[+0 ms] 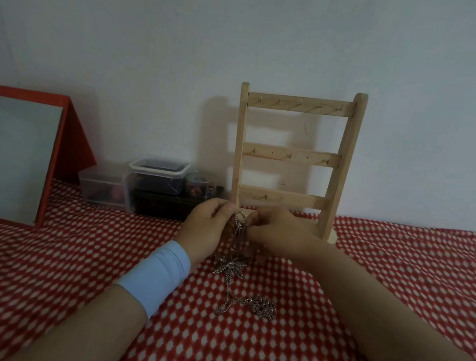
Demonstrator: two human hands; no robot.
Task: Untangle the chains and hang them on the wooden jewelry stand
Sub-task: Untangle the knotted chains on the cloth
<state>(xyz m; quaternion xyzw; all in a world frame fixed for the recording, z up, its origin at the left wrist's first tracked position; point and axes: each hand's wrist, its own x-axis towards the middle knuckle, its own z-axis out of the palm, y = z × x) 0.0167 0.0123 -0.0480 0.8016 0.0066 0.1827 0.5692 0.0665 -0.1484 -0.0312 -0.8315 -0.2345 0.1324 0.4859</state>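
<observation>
Two forearms reach in from the bottom edge, the left one wearing a pale blue wristband (155,274), both stretched out over the red spotted cloth (42,276). Just past them a loose heap of chain (261,306) lies on the cloth. Beyond it the leaf pendant (229,268) lies flat, its chain (239,225) climbing up into the hands. The left hand (211,222) pinches that chain near its top between thumb and curled fingers. The right hand (278,229) meets it from the other side, fingertips curled in on the same strand. It looks like a pinch on a knot or clasp, though the light is dim and the links are too fine to be sure. All this happens right at the foot of the wooden jewelry stand (293,155), which stands upright by the wall with every hook on its three rails bare. So nothing is hung yet, and untangling is the job in hand. Now the dangers: if the raised chain is caught up with that heap, a hard pull will draw the knot tighter rather than free it, or drag the whole heap along. A slipped pinch drops the strand straight back onto the pile. And the hands work close to the stand's base, so one sharp tug could knock it. Off to the left, a red-framed mirror (11,157) and some plastic boxes (157,177) sit well apart from the work.
</observation>
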